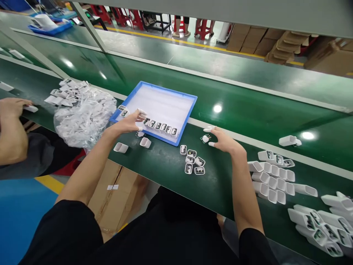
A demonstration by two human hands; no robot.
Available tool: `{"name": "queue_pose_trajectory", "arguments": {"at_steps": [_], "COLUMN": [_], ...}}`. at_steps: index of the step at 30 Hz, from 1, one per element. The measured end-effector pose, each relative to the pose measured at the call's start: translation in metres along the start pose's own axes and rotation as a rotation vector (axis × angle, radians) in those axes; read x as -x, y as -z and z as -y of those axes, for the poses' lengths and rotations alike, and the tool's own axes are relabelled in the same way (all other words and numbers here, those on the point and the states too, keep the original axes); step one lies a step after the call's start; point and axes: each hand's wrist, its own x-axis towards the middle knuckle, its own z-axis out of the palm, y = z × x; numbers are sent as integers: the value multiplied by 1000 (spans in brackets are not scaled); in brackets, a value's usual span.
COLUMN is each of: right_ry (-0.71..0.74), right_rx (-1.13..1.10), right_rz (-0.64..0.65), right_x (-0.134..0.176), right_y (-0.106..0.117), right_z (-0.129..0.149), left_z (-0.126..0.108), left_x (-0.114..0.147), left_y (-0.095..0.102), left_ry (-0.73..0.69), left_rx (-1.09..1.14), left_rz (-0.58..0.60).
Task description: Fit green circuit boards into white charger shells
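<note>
Glossy green belt, smooth blue plastic tray, white plastic shells, crinkled clear plastic bag, brown cardboard boxes

A tray is set on the bench, with a row of housings in its near edge. A bag is placed to its left, a small cluster near it, and stacked shells to the right.
</note>
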Motion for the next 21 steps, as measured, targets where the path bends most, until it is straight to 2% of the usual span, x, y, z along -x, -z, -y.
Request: {"name": "queue_pose_trajectory", "arguments": {"at_steps": [1, 3, 6, 7, 9, 11, 13, 14, 17, 19, 21], "right_ry": [8, 10, -4, -12, -33, -46, -26, 5, 159, 272, 369], "right_rx": [-16, -66, -162, -195, -253, -318, -441, -529, -725, -713, -621], "right_rz": [15, 4, -79, -108, -152, -196, -296, -385, -710, -858, -932], "right_x": [-6, -16, -23, -23, -21, -19, -15, -12, 4, 23, 44], "right_y": [-6, -15, -21, -20, -17, -10, 2, 9, 33, 48, 58], "right_z": [-2, -4, -7, -9, -10, -11, -9, -6, 9, 26, 47], "left_z": [-3, -13, -43, -57, -86, -115, -142, -155, -196, -226, -255], "left_x": [4, 14, 33, 40, 51, 57, 51, 43, -1, -37, -66], "left_y": [0, -4, -24, -34, -59, -89, -124, -144, -207, -247, -279], "left_ry": [-31, -140, -340, -401, -490, -524, -509, -494, -503, -622, -816], "left_rx": [-14, -54, -81, -74, -57, -36, -14, -9, -26, -7, 109], "left_rz": [-55, -242, -536, -595, -633, -559, -363, -234, 101, 199, 260]}}
